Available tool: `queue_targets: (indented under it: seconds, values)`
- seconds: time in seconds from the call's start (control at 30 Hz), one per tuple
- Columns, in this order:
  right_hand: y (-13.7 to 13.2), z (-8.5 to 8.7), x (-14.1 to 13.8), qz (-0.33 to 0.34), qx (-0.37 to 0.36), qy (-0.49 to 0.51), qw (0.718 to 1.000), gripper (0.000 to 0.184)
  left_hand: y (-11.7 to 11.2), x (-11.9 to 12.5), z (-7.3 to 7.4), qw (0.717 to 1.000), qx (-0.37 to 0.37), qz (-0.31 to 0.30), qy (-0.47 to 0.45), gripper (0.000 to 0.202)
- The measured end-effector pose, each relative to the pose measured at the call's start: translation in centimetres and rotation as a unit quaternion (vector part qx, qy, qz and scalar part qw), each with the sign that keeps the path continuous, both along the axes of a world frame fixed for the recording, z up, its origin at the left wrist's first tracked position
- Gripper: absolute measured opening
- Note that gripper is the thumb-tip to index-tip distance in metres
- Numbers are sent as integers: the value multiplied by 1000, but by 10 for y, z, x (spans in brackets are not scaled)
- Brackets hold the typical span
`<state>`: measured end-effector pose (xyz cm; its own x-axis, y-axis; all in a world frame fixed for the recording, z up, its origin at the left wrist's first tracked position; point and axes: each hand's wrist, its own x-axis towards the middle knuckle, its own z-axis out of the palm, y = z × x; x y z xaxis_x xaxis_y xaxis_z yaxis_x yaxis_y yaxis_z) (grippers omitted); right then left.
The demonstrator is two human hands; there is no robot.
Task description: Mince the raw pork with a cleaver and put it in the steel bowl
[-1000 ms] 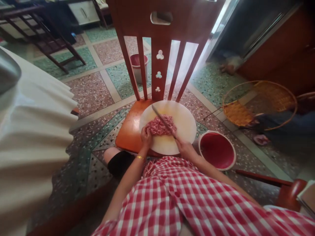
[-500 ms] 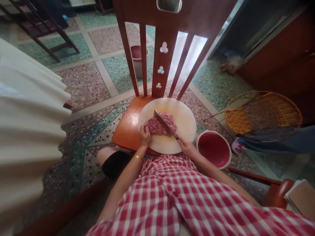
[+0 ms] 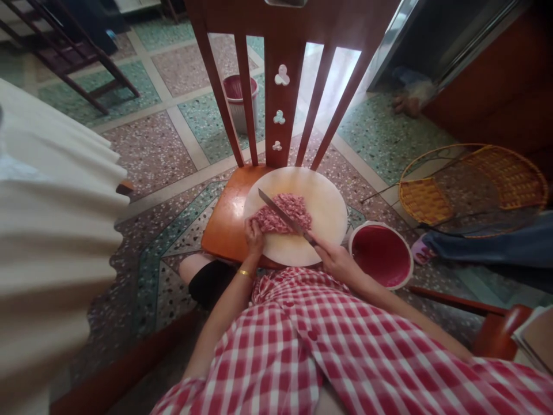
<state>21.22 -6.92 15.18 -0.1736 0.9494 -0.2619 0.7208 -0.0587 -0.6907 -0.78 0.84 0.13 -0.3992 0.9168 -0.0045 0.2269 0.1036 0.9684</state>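
Observation:
A round white chopping board (image 3: pixel 322 199) lies on the seat of a wooden chair (image 3: pixel 224 222). A heap of pink minced meat (image 3: pixel 283 212) sits in its middle. My right hand (image 3: pixel 330 253) grips the handle of a long knife (image 3: pixel 280 212), whose blade lies slantwise across the meat, tip pointing up-left. My left hand (image 3: pixel 254 233) rests with curled fingers against the near left edge of the meat heap. A gold bangle is on that wrist.
A red bowl with a white rim (image 3: pixel 381 255) stands on the tiled floor right of the chair. A woven basket tray (image 3: pixel 470 187) lies further right, with another person's leg and sandal (image 3: pixel 466 248) beside it. A small red bucket (image 3: pixel 238 101) stands behind the chair back. White cloth (image 3: pixel 52 230) fills the left.
The knife blade has shifted over the meat, its tip now further left than half a second ago. My left hand stays at the heap's edge. The view has shifted slightly.

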Motion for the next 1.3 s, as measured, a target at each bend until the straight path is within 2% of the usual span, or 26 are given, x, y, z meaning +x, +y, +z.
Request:
queue_targets:
  seconds: [0.07, 0.13, 0.27, 0.33, 0.43, 0.5, 0.57, 0.63, 0.7, 0.77, 0.83, 0.9, 0.93, 1.03, 1.1, 1.23, 1.3]
  values:
    - [1, 6, -2, 3, 51, 22, 998, 48, -1, 0, -1, 1000, -2, 6, 1, 29]
    - [2, 0, -5, 1, 63, 16, 998, 49, -1, 0, -3, 1000, -5, 9, 6, 29]
    - [2, -20, 0, 0, -31, -42, 999, 46, -1, -1, -6, 1000, -14, 1, 25, 29]
    - [3, -14, 4, -1, -38, -37, 999, 45, -1, -1, -5, 999, -19, -7, 26, 29]
    - [5, 2, 5, -5, 32, 5, 999, 46, 0, -1, -4, 999, -20, -17, 23, 29]
    - [5, 1, 4, -11, 65, 15, 998, 48, 0, -1, -3, 999, -11, -18, 27, 28]
    - [4, -8, 3, -7, 37, -1, 999, 48, 0, 0, -2, 999, -5, -14, 31, 28]
    - [4, -17, 4, -6, -24, -24, 999, 46, 0, 0, -2, 999, -6, -12, 35, 26]
    - [5, -14, 8, -15, -53, -27, 998, 45, 0, 0, -2, 999, -9, -15, 39, 25]
    - [6, -1, 12, -26, -17, -6, 999, 44, 0, 0, -1, 999, -14, -22, 35, 24]
    - [5, 11, 16, -35, 53, 14, 998, 45, -1, 0, -2, 999, -17, -24, 28, 24]
    - [3, 11, 19, -54, 98, 12, 994, 47, 0, 0, -3, 999, -15, -24, 21, 25]
    - [2, 6, 21, -61, 92, -1, 994, 47, 0, 0, -4, 999, -14, -24, 19, 25]
    - [0, -12, 27, -65, -4, -44, 997, 45, 0, -1, -6, 999, -11, -24, 23, 26]
    - [1, -13, 31, -69, -37, -35, 996, 43, 1, -1, -6, 999, -11, -26, 27, 25]
    - [2, 8, 37, -97, 53, 17, 994, 45, 1, -1, -6, 999, -11, -27, 32, 27]
    - [0, 7, 39, -110, 88, 15, 990, 48, 1, -1, -6, 999, -7, -23, 38, 28]
